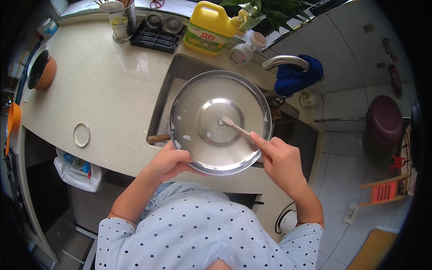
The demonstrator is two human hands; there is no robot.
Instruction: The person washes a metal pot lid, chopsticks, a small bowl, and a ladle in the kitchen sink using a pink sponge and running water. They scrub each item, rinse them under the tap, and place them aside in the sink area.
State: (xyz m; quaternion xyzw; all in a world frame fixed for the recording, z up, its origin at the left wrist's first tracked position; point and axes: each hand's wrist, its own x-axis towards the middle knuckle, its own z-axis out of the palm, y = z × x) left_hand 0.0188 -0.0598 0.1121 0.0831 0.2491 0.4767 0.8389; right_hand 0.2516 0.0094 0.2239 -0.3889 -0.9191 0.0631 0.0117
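Note:
A round, shiny stainless steel basin (252,103) is tilted over the sink, its inside facing me. White foam patches dot its inner wall. My left hand (168,161) grips the lower left rim, thumb on the inner side and the other fingers beneath. In my right hand (280,158) is a pale toothbrush (239,129), index finger stretched along the handle. The brush head rests at or just above the middle of the basin's bottom, near a small round mark. Its bristles are too small to make out.
Behind the basin lies the sink (173,74), with a wooden handle (159,138) at its left edge. A yellow detergent jug (209,29), pump bottle (243,51) and faucet draped with a blue cloth (299,74) stand beyond. A round lid (81,135) and brown pot (44,72) occupy the left counter.

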